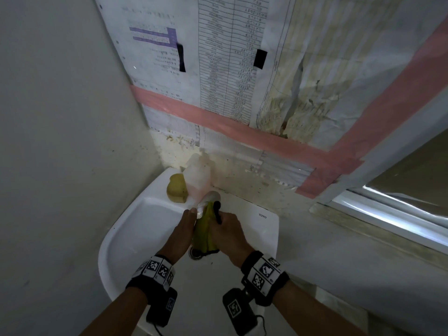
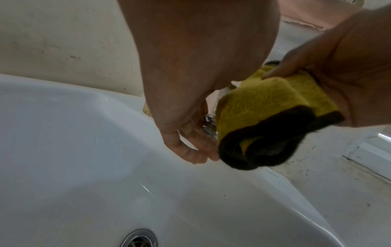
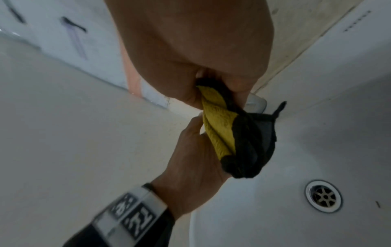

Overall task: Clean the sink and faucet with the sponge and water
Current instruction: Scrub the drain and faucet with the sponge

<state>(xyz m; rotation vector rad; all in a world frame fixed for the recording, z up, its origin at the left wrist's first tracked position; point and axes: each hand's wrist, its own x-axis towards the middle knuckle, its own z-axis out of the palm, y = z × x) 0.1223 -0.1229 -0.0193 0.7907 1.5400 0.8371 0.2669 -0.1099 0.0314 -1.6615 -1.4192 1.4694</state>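
Over the white sink (image 1: pixel 135 226) both hands meet at the faucet (image 1: pixel 210 198), whose spout is mostly hidden. My right hand (image 1: pixel 226 230) grips a twisted yellow cloth with a black edge (image 1: pixel 206 235), which hangs down toward the drain (image 1: pixel 195 253). In the right wrist view the cloth (image 3: pixel 220 133) bunches out of my right fist (image 3: pixel 201 50). My left hand (image 1: pixel 183 227) lies against the cloth's left side. Its curled fingers (image 2: pixel 190 147) touch the cloth (image 2: pixel 264 107) and its thumb (image 3: pixel 195 122) rests on it. A tan sponge (image 1: pixel 177 189) lies untouched on the sink's back left rim.
A translucent bottle (image 1: pixel 197 178) stands on the rim beside the sponge, just behind the faucet. The wall behind carries taped papers and pink tape (image 1: pixel 218 122). A grey wall (image 1: pixel 60 141) closes the left side, and a window ledge (image 1: pixel 388 214) runs along the right.
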